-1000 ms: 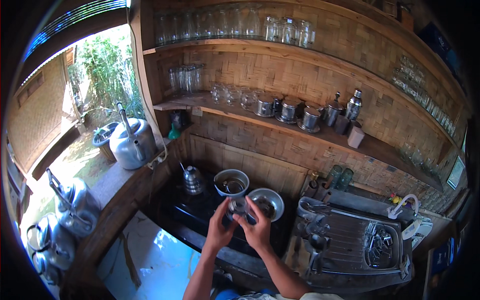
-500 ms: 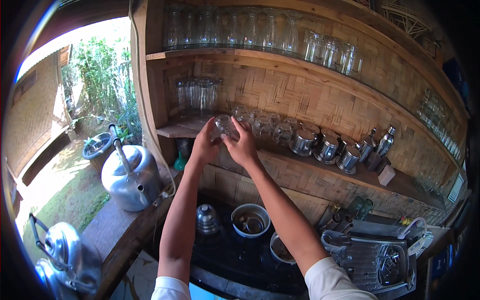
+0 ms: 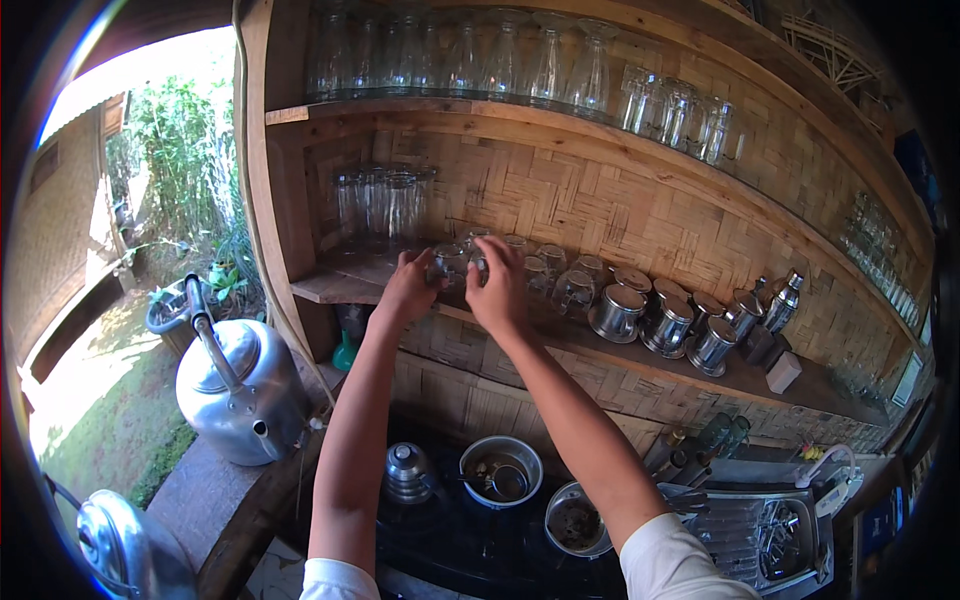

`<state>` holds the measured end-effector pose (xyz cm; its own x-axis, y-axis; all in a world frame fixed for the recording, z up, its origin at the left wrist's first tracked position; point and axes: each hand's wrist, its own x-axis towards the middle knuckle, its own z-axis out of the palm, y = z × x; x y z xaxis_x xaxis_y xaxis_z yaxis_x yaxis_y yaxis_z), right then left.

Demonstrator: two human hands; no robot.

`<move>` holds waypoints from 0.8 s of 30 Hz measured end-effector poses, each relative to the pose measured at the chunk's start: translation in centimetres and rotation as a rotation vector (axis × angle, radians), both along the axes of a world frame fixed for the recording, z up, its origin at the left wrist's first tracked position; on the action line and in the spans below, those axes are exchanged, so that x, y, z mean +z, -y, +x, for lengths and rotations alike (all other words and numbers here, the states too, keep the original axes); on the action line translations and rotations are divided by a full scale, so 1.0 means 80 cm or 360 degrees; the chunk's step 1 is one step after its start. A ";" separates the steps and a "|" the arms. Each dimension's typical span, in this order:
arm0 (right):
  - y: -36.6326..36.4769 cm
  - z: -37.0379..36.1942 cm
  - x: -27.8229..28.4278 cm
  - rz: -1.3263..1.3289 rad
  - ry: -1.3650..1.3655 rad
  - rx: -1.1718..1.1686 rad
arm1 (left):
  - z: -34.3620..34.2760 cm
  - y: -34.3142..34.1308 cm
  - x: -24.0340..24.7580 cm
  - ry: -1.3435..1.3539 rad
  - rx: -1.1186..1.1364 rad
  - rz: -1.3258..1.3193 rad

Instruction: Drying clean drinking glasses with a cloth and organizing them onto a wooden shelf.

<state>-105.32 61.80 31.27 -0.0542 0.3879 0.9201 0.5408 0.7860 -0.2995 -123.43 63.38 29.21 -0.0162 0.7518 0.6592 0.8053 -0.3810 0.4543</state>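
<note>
A clear glass mug [image 3: 447, 266] stands at the front of the middle wooden shelf [image 3: 345, 288]. My left hand [image 3: 405, 288] has its curled fingers against the mug's left side. Just right of it, my right hand [image 3: 499, 286] is raised with thumb and fingers apart. Another glass shows behind that gap, and I see no firm grip on it. More glass mugs [image 3: 574, 291] sit in rows to the right, partly covered by my right hand. Beyond them come lidded metal cups [image 3: 618, 312]. Tall glasses [image 3: 385, 205] stand upside down at the shelf's left end.
Above runs a shelf of stemmed glasses [image 3: 547, 65]. Below my arms are a pot with a ladle [image 3: 500, 470], a second pot [image 3: 577, 520] and a small metal kettle [image 3: 410, 473]. Large kettles [image 3: 240, 390] stand on the left ledge; a steel sink [image 3: 785, 540] lies at right.
Both hands were together around one glass mug; now they are apart, with the mug on the shelf beside my left hand. The view has shifted slightly.
</note>
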 end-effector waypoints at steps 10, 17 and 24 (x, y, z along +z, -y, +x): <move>-0.005 -0.009 -0.019 -0.0059 0.0210 -0.0290 | -0.010 -0.013 -0.006 0.0323 -0.0022 -0.0116; -0.007 -0.007 -0.016 -0.0063 0.0271 -0.0288 | -0.018 -0.032 -0.015 0.0333 -0.0055 -0.0204; -0.002 -0.015 -0.014 -0.0007 0.0282 -0.0295 | -0.036 -0.033 -0.019 0.0614 -0.0442 -0.0194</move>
<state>-106.50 61.97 30.17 -0.1419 0.4102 0.9009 0.7199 0.6674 -0.1905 -126.31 65.99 27.71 -0.0298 0.8336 0.5515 0.4451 -0.4830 0.7541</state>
